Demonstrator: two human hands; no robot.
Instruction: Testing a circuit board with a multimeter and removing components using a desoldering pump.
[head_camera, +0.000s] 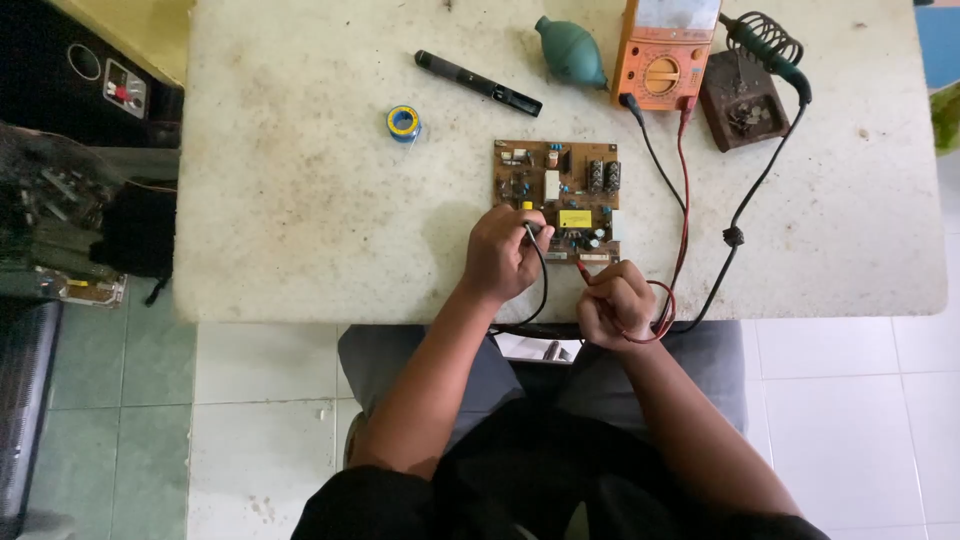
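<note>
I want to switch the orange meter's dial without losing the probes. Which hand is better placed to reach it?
Probably the right hand: the multimeter sits up on its side, while the left hand presses the black probe onto the circuit board.

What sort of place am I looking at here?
Probably a small electronics repair bench: a brown circuit board on a worn white table, an orange multimeter, and a green-handled soldering iron on its stand.

The left hand (505, 252) covers the black probe (533, 231) tip, and the right hand (616, 303) hides most of the red probe (583, 270). The multimeter (665, 50) is cut by the top edge; the circuit board (557, 200) parts are too small to tell
</note>
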